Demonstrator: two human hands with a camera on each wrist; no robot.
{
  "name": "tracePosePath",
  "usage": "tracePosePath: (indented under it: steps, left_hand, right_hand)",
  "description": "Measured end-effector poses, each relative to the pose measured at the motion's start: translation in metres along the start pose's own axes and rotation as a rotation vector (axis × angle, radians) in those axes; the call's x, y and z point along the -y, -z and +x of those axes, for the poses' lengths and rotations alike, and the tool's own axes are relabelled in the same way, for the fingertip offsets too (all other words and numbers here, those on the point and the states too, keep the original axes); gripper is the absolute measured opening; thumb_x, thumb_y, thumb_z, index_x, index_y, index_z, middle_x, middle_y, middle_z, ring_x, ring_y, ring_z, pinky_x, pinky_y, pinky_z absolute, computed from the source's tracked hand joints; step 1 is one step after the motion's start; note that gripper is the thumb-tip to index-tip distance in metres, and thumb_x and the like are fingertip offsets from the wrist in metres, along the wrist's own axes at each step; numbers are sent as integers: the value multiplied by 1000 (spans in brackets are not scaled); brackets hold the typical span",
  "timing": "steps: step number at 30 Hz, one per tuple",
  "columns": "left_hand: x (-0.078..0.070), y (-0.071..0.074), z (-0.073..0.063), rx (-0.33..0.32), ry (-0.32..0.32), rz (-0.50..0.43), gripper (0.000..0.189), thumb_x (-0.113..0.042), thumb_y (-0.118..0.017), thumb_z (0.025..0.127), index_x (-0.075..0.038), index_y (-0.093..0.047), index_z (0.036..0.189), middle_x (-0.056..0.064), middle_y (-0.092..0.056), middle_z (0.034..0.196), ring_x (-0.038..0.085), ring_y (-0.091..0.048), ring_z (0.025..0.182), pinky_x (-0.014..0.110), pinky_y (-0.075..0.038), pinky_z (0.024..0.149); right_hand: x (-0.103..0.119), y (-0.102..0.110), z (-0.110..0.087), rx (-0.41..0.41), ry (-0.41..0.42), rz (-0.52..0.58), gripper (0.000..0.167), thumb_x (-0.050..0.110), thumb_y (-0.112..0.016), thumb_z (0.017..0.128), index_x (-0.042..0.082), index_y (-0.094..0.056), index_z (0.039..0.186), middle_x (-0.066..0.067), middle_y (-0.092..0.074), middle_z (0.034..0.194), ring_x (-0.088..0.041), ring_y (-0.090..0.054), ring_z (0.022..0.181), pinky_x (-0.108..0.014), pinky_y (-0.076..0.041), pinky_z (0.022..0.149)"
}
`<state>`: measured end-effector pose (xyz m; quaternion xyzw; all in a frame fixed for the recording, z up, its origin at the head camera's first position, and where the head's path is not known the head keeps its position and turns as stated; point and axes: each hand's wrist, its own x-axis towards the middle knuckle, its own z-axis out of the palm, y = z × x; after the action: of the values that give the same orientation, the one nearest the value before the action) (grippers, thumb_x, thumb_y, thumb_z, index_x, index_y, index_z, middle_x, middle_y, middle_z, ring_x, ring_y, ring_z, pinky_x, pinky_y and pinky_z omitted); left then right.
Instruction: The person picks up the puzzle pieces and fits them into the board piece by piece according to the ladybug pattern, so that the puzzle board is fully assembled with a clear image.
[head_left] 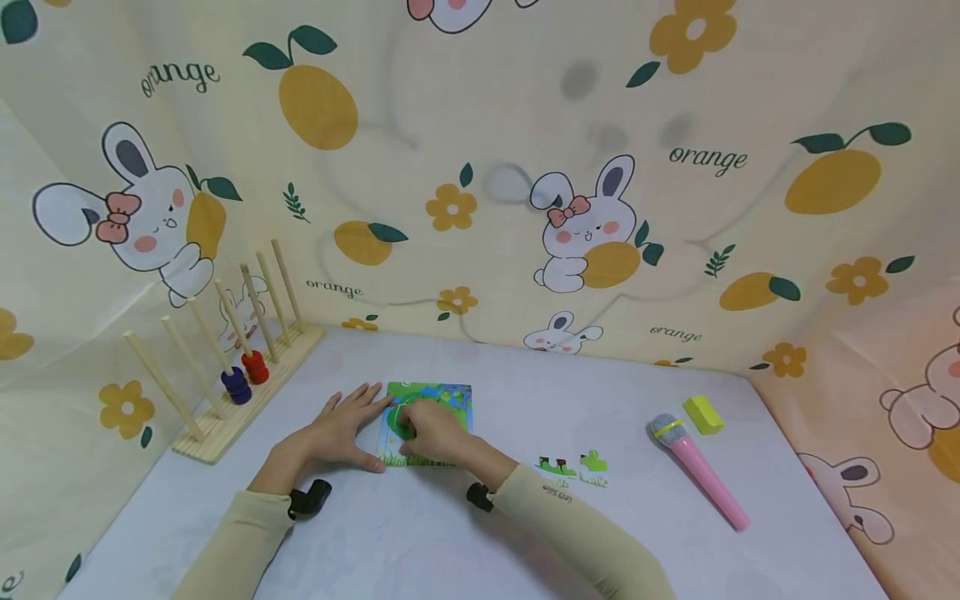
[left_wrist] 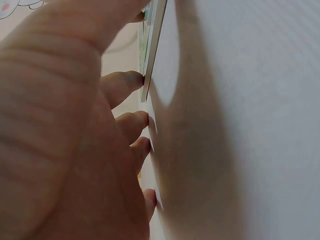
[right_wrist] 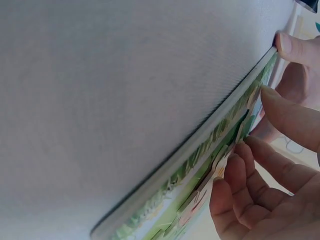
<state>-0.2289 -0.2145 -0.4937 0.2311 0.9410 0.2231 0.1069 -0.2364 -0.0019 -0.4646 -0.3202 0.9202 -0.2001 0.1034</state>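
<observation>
A jigsaw puzzle board (head_left: 392,446) with a blue and green picture lies flat on the table. My left hand (head_left: 330,433) is at its left edge, fingers spread, with the index finger touching the edge and the thumb near the lower corner. My right hand (head_left: 435,432) is over the middle of the board, its fingers bent. In the right wrist view its thumb and index finger pinch a green puzzle piece (right_wrist: 242,131) at the board's surface; the hand hides much of it in the head view. Two loose puzzle pieces (head_left: 594,461) lie right of the board, beside the right forearm.
A wooden peg rack (head_left: 213,446) with blue rings (head_left: 237,387) and red rings (head_left: 256,367) stands at the left. On the right lie a pink toy microphone (head_left: 708,482) and a yellow block (head_left: 703,415). A patterned cloth (head_left: 480,167) hangs behind the table.
</observation>
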Motion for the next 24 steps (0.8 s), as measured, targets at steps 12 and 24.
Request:
tracePosePath:
  steps: [12, 24]
  left_hand:
    - [2, -2, 0, -7, -3, -7, 116, -64, -83, 66, -9, -34, 156, 20, -18, 163, 44, -9, 150, 70, -2, 113]
    - [-2, 2, -1, -1, 2, -5, 115, -64, -83, 67, -8, -35, 155, 22, -19, 163, 45, -10, 149, 71, -3, 113]
  right_hand:
    - [0, 0, 0, 3, 17, -25, 42, 21, -86, 79, 3, -73, 114, 2, -66, 85, -4, -52, 73, -17, -45, 64]
    - [0, 7, -22, -20, 120, -301, 47, 41, -72, 92, 9, -69, 125, -6, -63, 118, -17, -57, 107, -32, -51, 85]
